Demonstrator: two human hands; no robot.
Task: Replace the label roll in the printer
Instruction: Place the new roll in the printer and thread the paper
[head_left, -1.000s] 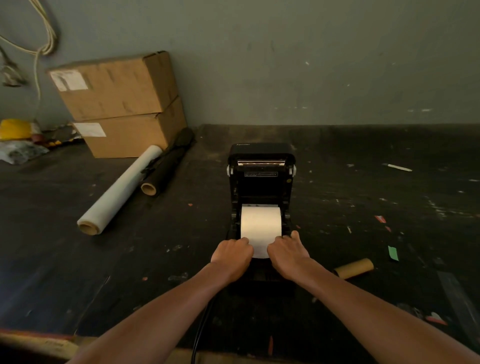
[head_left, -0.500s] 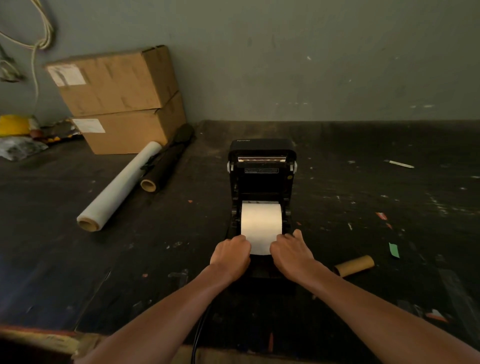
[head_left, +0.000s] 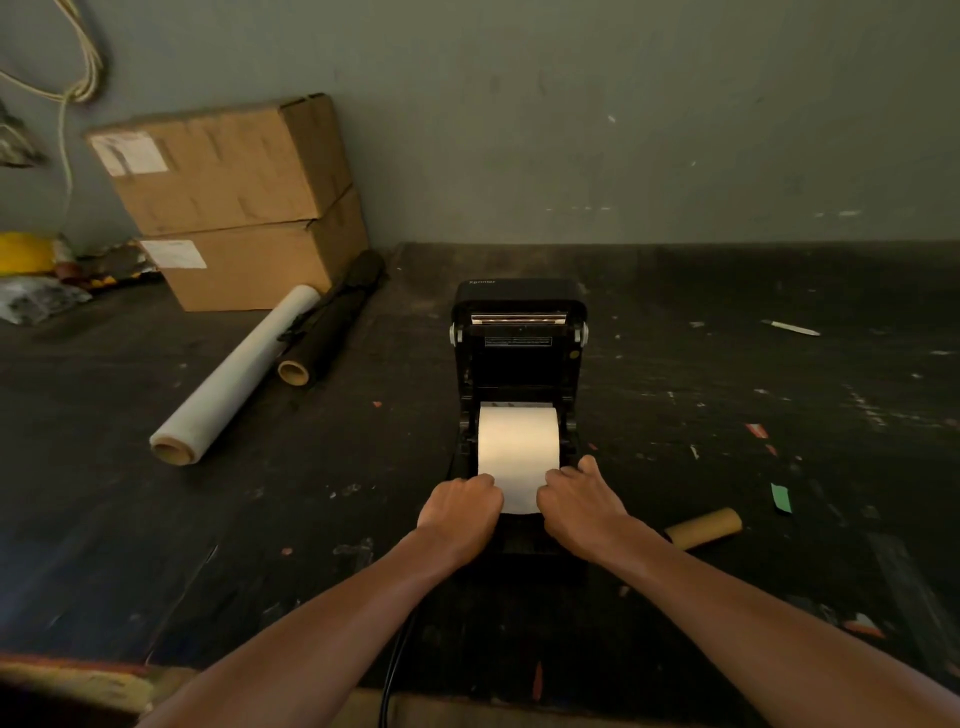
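Observation:
A black label printer (head_left: 519, 358) stands in the middle of the dark table with its lid swung up and back. A white label roll (head_left: 518, 441) lies in its open bay, and its loose end runs toward me. My left hand (head_left: 460, 506) pinches the left edge of that loose end with curled fingers. On the right edge, my right hand (head_left: 579, 499) does the same. The near part of the printer is hidden under both hands. An empty cardboard core (head_left: 704, 527) lies on the table right of my right wrist.
Two stacked cardboard boxes (head_left: 234, 202) stand at the back left against the wall. A roll of clear film (head_left: 234, 379) and a black roll (head_left: 327, 332) lie in front of them. A black cable (head_left: 395, 670) runs off the near edge. Paper scraps, one green (head_left: 780, 496), dot the right side.
Both hands have stayed on the loose end of the label roll with hardly any movement. The view has tilted slightly.

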